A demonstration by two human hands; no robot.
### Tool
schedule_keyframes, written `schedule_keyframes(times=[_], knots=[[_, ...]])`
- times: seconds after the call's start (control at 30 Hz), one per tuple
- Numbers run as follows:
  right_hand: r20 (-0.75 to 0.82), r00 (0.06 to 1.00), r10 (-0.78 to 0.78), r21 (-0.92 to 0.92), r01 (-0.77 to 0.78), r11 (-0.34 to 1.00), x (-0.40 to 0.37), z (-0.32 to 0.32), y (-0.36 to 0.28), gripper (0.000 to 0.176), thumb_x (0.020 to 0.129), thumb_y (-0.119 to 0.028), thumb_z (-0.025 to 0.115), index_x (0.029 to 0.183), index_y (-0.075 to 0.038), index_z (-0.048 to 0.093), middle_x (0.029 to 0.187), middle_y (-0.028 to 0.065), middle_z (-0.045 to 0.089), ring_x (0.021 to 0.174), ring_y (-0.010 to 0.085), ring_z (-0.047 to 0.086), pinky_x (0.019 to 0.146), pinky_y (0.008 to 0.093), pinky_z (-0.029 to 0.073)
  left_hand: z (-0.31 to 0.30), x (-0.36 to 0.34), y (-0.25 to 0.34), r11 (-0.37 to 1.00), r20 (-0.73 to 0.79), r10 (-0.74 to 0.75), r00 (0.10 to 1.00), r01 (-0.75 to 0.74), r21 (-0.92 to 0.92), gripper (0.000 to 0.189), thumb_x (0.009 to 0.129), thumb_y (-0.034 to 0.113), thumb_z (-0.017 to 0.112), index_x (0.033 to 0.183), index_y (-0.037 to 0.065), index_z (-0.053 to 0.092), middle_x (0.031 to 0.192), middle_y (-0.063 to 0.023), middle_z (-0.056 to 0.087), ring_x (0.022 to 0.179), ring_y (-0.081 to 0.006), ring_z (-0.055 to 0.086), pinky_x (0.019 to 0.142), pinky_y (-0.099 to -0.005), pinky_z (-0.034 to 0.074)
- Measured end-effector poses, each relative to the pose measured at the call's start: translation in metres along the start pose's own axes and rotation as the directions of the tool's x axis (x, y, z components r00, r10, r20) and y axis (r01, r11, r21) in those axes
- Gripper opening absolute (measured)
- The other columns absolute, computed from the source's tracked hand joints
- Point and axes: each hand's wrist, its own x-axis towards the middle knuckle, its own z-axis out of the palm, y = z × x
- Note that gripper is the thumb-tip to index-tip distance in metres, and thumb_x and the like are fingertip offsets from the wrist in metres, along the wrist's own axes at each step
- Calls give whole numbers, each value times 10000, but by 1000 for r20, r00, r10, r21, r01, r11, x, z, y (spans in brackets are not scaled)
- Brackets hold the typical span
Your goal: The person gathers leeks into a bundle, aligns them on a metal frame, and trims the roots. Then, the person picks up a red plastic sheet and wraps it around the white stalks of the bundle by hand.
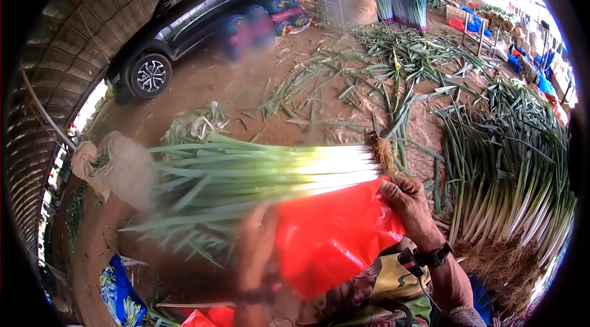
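Note:
In front of me a red plastic sheet (335, 232) spreads between my hands, over the near side of a bundle of green onions (276, 164). My right hand (409, 201) is closed on the sheet's upper right corner, thumb on top. My left hand (258, 235) is blurred by motion at the sheet's left edge and appears to grip it. The bundle lies crosswise, with white stems and brown roots (384, 155) to the right and green leaves to the left. The sheet hides part of its near side.
A large pile of green onions (510, 167) lies at right. Loose leaves (418, 57) litter the floor beyond the bundle. A dark car (184, 26) stands at far left. A pale sack (120, 167) is left of the leaves; more red plastic (209, 316) lies at bottom left.

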Motion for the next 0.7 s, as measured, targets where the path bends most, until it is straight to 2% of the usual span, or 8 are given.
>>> schedule_keyframes(times=[0.2, 0.27, 0.33, 0.43, 0.47, 0.57, 0.67, 0.7], knots=[[-129, 989, 78, 138, -60, 989, -2, -2, -9, 268, 1004, -267, 702, 880, -31, 687, 775, -44, 609, 670, 49, 538, 619, 215, 440, 12, 0, 3, 998, 100, 60, 993, -61, 3, 168, 1013, 133, 677, 1076, -21, 702, 947, 9, 681, 871, -69, 576, 787, -238, 480], [-97, 994, 54, 148, -39, 988, -3, -10, -2, 257, 1019, -253, 680, 950, -8, 713, 805, -30, 657, 680, 45, 570, 620, 209, 461, 19, -1, -6, 996, 71, 20, 997, -14, -86, 188, 991, 124, 699, 1117, -15, 697, 975, -4, 699, 885, -77, 597, 801, -250, 494], [-74, 996, 45, 124, -35, 992, -2, -19, 4, 266, 1020, -263, 677, 983, -4, 723, 801, -31, 667, 670, 40, 569, 606, 208, 456, 30, -5, -20, 963, 20, -78, 997, 80, -256, 242, 961, 121, 733, 1160, -8, 687, 996, -15, 712, 898, -86, 617, 819, -260, 509], [-115, 989, 96, 127, -81, 989, -3, -24, 8, 279, 1020, -278, 679, 962, -9, 723, 780, -38, 651, 657, 38, 556, 596, 212, 446, 43, -6, -20, 990, 107, 104, 989, -92, -105, 332, 915, 111, 775, 1210, -2, 672, 1027, -24, 724, 901, -100, 640, 836, -275, 530], [-135, 986, 96, 130, -78, 988, -3, -25, 9, 279, 1022, -278, 676, 955, -11, 720, 776, -38, 646, 656, 38, 553, 597, 212, 444, 40, -4, -17, 996, 229, -3, 973, 24, -87, 579, 860, 253, 845, 1343, 18, 632, 1179, -146, 705, 1070, -212, 662, 974, -358, 520], [-186, 979, 84, 135, -59, 989, -2, -28, 9, 279, 1026, -277, 669, 941, -15, 713, 768, -39, 636, 657, 38, 547, 598, 211, 441, 49, -3, -31, 998, 145, 63, 987, -62, -10, 270, 897, 79, 780, 1140, -8, 699, 977, -26, 734, 857, -104, 649, 801, -288, 552], [-216, 974, 65, 145, -34, 989, -2, -36, 6, 266, 1032, -268, 659, 949, -21, 713, 770, -35, 636, 661, 42, 551, 602, 208, 445, 39, -8, -19, 998, 216, 28, 976, -39, 46, 173, 903, 80, 777, 1037, -12, 716, 904, -14, 720, 824, -85, 632, 762, -266, 538], [-217, 974, 57, 134, -28, 991, -1, -40, 8, 264, 1033, -266, 657, 951, -21, 714, 770, -34, 639, 660, 43, 554, 602, 208, 448, 38, -7, -23, 1000, 210, 11, 978, -13, 8, 155, 904, 77, 774, 1013, -15, 715, 887, -13, 714, 812, -83, 625, 753, -264, 534]])
